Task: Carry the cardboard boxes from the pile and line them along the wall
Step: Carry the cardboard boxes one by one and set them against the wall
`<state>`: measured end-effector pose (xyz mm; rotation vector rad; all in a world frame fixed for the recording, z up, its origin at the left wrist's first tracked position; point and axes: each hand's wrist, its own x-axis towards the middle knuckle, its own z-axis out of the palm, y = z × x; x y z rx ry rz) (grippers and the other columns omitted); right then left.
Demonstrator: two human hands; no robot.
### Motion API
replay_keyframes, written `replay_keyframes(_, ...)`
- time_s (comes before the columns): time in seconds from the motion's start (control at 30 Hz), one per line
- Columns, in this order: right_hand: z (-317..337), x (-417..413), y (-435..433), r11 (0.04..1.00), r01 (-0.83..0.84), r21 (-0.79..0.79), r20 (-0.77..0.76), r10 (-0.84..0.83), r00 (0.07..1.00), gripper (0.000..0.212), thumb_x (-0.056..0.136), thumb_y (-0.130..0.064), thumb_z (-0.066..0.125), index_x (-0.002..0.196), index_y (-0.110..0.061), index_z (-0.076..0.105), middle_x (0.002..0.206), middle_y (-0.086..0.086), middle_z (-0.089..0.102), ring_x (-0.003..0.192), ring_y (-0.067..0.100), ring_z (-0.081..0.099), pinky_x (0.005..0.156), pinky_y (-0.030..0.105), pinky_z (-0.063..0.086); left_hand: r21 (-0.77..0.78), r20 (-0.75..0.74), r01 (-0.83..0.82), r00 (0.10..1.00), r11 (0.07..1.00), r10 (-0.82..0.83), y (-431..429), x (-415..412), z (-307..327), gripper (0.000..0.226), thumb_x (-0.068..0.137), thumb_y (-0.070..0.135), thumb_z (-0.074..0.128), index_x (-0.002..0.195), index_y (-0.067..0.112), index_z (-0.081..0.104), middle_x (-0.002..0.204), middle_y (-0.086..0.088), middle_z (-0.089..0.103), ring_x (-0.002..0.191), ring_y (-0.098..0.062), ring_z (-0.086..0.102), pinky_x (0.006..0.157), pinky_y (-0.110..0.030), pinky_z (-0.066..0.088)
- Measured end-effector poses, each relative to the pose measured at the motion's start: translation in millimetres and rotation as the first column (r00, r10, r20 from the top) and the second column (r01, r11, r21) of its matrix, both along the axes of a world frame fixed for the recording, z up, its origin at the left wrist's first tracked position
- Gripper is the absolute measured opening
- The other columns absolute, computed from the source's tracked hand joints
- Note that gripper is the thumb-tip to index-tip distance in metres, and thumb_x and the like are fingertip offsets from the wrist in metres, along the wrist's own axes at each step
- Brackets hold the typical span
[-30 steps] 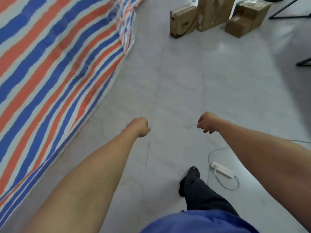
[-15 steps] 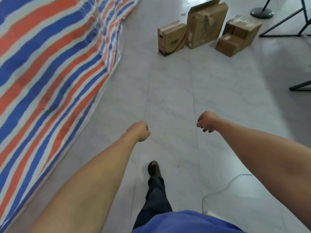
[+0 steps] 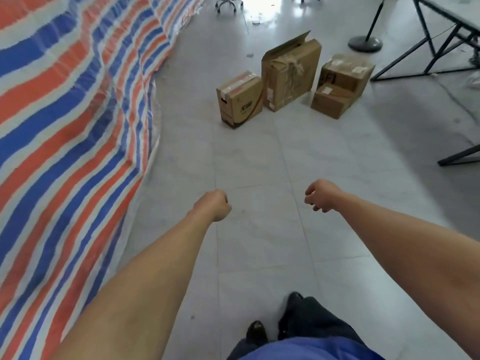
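You are carrying nothing: the fingers of your left hand [image 3: 214, 205] and right hand [image 3: 320, 194] are resting curled in empty fists. The cardboard boxes [image 3: 289, 71] are sitting clustered on the floor [image 3: 259, 157] well ahead, probably awaiting pickup.

- The left forearm [image 3: 155, 268] and the right forearm [image 3: 402, 242] are bare along all their visible length; no sleeve edge reaches into the view.
- The left hand [image 3: 213, 207] and the right hand [image 3: 320, 194] are bare as well.
- A blue top [image 3: 306, 350] of plain, unpatterned cloth shows as a rounded band along the bottom edge.
- Dark trousers [image 3: 314, 320], charcoal to black, fall in soft folds.
- The left shoe [image 3: 255, 331] is black with a rounded toe that carries pale scuff marks.
- The right shoe [image 3: 294, 297] is black too; only its toe shows past the trouser leg.
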<state>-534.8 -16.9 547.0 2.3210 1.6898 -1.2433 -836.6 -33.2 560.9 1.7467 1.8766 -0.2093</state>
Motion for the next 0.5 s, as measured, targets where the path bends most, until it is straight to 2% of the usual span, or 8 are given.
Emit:
replay_keyframes(0.1, -14.8, 6.5, 70.6, 0.999, 0.018, -0.046, 0.034, -0.017, 0.999, 0.024, 0.090, -0.014, 0.065, 0.113, -0.005, 0.065, 0.100, 0.016, 0.070, 0.075, 0.025, 0.071, 0.060, 0.030, 0.055, -0.037, 0.011, 0.009, 1.000, 0.999, -0.009, 72.3, 1.5, -13.6, 0.022, 0.092, 0.025, 0.054, 0.107, 0.014, 0.066, 0.114, -0.009, 0.065, 0.101, -0.029, 0.060, 0.087, -0.035, 0.051)
replay_keyframes(0.2, -34.4, 12.5, 147.1, 0.996, 0.031, -0.085, 0.033, -0.028, 0.999, 0.024, 0.090, -0.014, 0.066, 0.112, -0.005, 0.065, 0.095, 0.013, 0.068, 0.068, 0.022, 0.069, 0.056, 0.028, 0.052, -0.075, -0.001, 0.015, 1.000, 0.997, -0.015, 151.0, 0.5, -26.9, 0.024, 0.092, 0.027, 0.055, 0.109, 0.013, 0.066, 0.116, -0.011, 0.064, 0.103, -0.030, 0.060, 0.089, -0.035, 0.051)
replay_keyframes(0.33, -54.0, 16.3, 270.6, 0.993, 0.035, -0.114, 0.011, -0.034, 0.999, 0.023, 0.090, -0.014, 0.065, 0.111, -0.006, 0.065, 0.094, 0.012, 0.067, 0.068, 0.022, 0.069, 0.057, 0.028, 0.053, -0.099, 0.003, -0.020, 1.000, 0.995, 0.021, 272.3, -2.2, -34.3, 0.026, 0.094, 0.024, 0.055, 0.110, 0.007, 0.067, 0.113, -0.012, 0.066, 0.102, -0.030, 0.061, 0.087, -0.034, 0.051)
replay_keyframes(0.5, -42.7, 2.4, 424.3, 0.995, -0.016, -0.096, 0.023, 0.018, 1.000, 0.024, 0.090, -0.014, 0.064, 0.111, -0.003, 0.065, 0.095, 0.015, 0.069, 0.072, 0.025, 0.069, 0.061, 0.031, 0.055, -0.079, 0.056, -0.097, 0.993, 0.992, 0.102, 403.9, -6.3, -20.1, 0.029, 0.095, 0.025, 0.056, 0.115, 0.009, 0.067, 0.117, -0.011, 0.065, 0.107, -0.029, 0.059, 0.089, -0.033, 0.049)
